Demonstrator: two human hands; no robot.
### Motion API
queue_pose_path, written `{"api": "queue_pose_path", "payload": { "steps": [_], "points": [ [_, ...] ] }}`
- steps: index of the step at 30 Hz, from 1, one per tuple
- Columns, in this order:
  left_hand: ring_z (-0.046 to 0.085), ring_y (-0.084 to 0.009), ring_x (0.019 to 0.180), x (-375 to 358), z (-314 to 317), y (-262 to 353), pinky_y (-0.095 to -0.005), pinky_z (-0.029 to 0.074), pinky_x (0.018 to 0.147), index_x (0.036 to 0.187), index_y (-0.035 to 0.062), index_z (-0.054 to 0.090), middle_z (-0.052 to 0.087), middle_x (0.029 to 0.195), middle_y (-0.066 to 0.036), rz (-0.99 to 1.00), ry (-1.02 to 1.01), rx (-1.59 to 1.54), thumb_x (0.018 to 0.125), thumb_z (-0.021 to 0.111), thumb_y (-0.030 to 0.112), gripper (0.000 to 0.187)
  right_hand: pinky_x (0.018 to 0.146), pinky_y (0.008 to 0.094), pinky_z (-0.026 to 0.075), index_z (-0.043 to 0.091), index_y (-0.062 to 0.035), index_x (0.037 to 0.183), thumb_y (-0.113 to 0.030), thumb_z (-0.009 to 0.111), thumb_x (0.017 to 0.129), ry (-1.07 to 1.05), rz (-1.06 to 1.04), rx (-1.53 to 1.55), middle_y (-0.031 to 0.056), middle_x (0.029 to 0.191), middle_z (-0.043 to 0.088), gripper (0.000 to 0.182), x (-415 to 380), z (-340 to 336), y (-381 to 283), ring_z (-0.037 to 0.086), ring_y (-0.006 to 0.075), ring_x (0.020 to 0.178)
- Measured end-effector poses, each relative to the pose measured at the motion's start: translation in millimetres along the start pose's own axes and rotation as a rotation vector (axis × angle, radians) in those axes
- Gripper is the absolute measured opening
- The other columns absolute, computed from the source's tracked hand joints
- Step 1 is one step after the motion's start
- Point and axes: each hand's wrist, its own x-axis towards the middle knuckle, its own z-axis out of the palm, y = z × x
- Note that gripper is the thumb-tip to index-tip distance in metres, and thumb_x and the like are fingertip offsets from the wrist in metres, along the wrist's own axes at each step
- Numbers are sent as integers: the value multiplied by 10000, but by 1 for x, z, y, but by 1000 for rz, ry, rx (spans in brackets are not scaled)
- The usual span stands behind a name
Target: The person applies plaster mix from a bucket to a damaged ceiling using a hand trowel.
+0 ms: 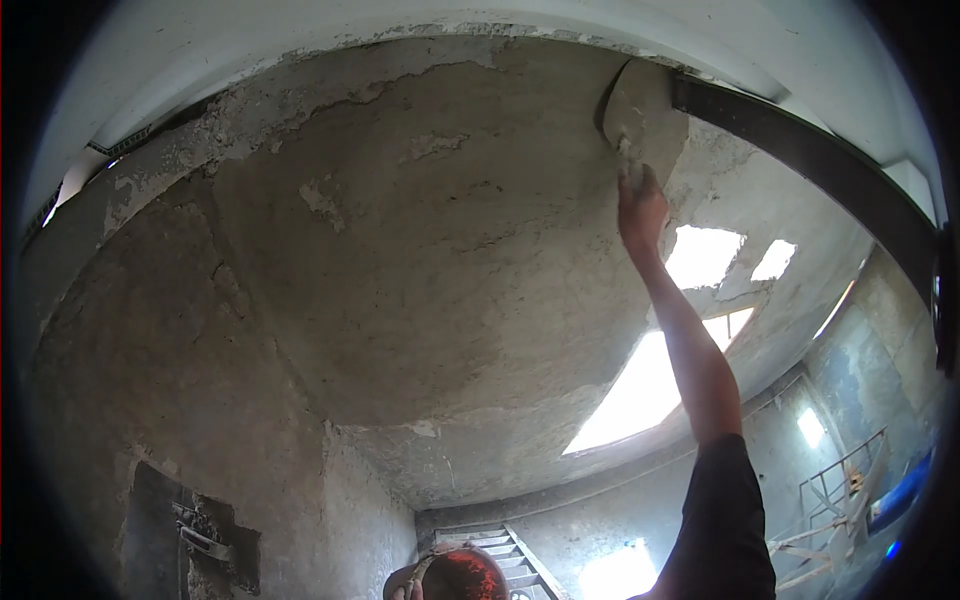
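A rough plastered ceiling fills most of the view, grey and patchy, with flaked spots and cracks, curving down into a bare wall on the left. Along the upper right runs a dark beam, set against a white painted band that edges the plaster. Bright openings let daylight in lower right, and below them a staircase and some scaffold framing show far off.

The right arm reaches straight up from a dark sleeve, and the right hand closes around the handle of a trowel. The fingers are wrapped on the handle (seen from the back of the hand, so each one cannot be told apart). The trowel blade lies directly above the hand, flat against the plaster, its long axis running up and slightly left toward the edge where the ceiling meets the white band. Its upper right side sits just beside the end of the dark beam, which is the nearest thing hemming it in; to the left the plaster lies open.

The left hand is not in view. At the bottom edge a reddish hard hat of another person shows, well apart from the trowel.
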Motion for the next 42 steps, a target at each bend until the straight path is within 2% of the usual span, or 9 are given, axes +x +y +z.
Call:
{"api": "queue_pose_path", "payload": {
  "steps": [11,18,21,23,27,30,32,38,42],
  "points": [
    [675,-312,845,-7,-1,-1,-366,539,732,986,33,701,705,915,-166,-61,-15,39,896,632,370,355,825,463,492,451,80,1283,-207,615,890,-99,-1,269,274,1055,576,514,-61,59,-137,607,403,927],
    [664,-358,833,-1,-1,-5,-398,535,725,980,17,697,696,904,-196,-96,-28,52,892,625,404,403,731,442,510,479,4,1295,-150,639,862,-270,-212,190,238,992,586,486,-71,32,-107,631,364,856],
    [663,-364,831,1,-7,0,-406,534,726,976,13,696,695,899,-199,-86,-53,82,894,624,399,400,696,435,508,504,37,1259,-162,644,860,-182,-101,207,224,928,612,468,-63,27,-77,646,348,805],
    [662,-365,827,0,-7,-1,-410,533,726,968,12,697,694,895,-200,-70,-61,61,897,623,392,393,667,418,512,529,68,1220,-170,651,856,99,-132,152,236,895,636,451,-49,34,-55,663,322,804],
    [662,-364,819,1,-3,-7,-407,534,723,954,13,697,693,888,-201,-45,-13,17,900,620,390,389,676,419,515,541,88,1199,-165,650,856,152,-103,146,271,914,641,439,-23,32,-58,670,306,843],
    [662,-363,813,1,-1,-10,-405,535,720,944,13,698,693,883,-201,-24,15,-7,902,617,388,386,708,427,511,537,93,1194,-153,649,851,-12,88,222,285,950,639,437,-27,40,-90,666,333,869],
    [662,-362,804,1,1,-14,-406,536,714,934,16,699,692,877,-201,-15,28,-24,904,614,388,383,781,473,485,505,117,1172,-137,662,822,8,36,294,294,956,600,460,-41,53,-113,601,441,897],
    [662,-362,788,3,-1,-19,-410,537,700,921,20,701,691,867,-199,-7,24,12,907,609,390,381,764,467,490,512,55,1209,-170,649,842,-235,-211,320,262,1004,589,452,-77,59,-134,600,413,899],
    [662,-363,786,4,-4,-21,-411,538,699,921,19,701,692,865,-198,-6,13,23,907,609,391,383,747,454,498,511,36,1221,-224,633,868,-277,-215,329,243,978,608,456,-84,41,-118,627,366,876]
  ]
}}
